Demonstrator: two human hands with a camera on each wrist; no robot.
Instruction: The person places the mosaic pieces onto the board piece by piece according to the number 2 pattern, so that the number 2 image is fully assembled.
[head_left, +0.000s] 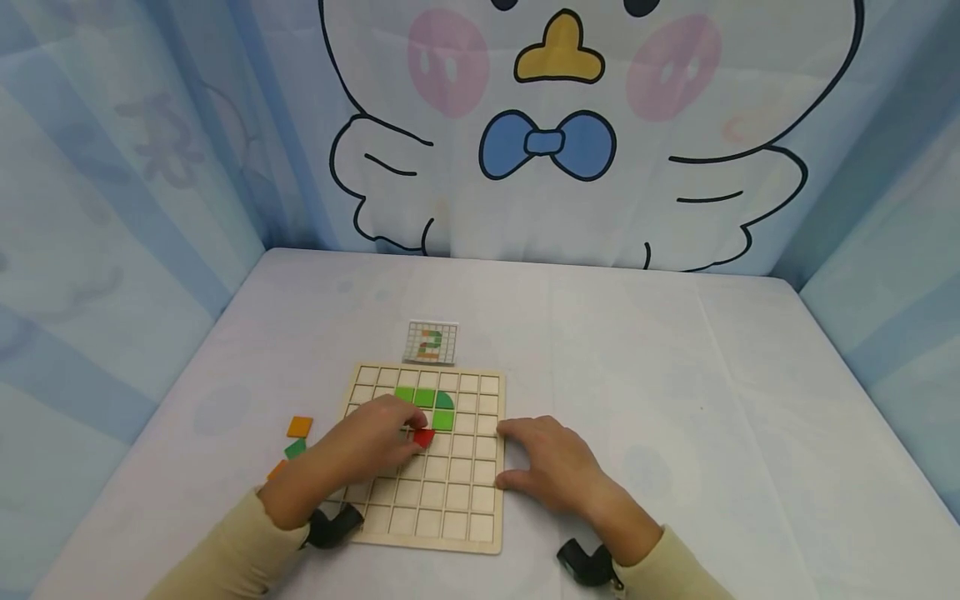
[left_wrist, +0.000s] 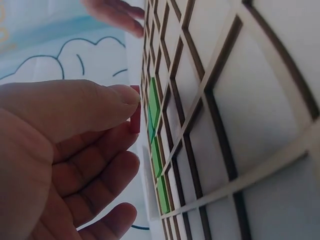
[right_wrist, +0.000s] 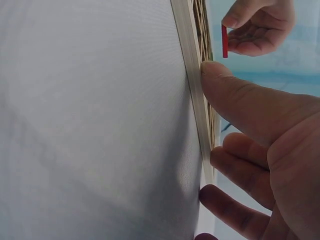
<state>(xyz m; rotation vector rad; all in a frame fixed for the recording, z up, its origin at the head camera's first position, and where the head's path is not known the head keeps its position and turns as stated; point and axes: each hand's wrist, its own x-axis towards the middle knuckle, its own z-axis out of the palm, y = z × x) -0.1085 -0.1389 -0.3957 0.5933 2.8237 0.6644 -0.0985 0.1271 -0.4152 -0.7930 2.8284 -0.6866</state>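
Between thumb and index finger, my left hand (head_left: 378, 442) pinches a red tile (head_left: 423, 437), its flat side facing down. In the left wrist view the tile (left_wrist: 135, 109) is edge-on, just off the grid. Under it lies a wooden grid board (head_left: 438, 521) with square cells. Three light green square tiles (head_left: 425, 397) and a dark green rounded tile (head_left: 445, 401) sit in cells towards the board's far side. My right hand (head_left: 558, 467) rests at the board's right edge, thumb and fingertips spread along the rim (right_wrist: 192, 85) and holding nothing.
A small pattern card (head_left: 431, 342) with a coloured grid figure stands behind the board. Left of the board lie an orange square tile (head_left: 299, 427), a dark green tile (head_left: 296, 448) and another orange tile (head_left: 277, 469), partly behind my left forearm. Printed curtains surround the white table (head_left: 675, 400).
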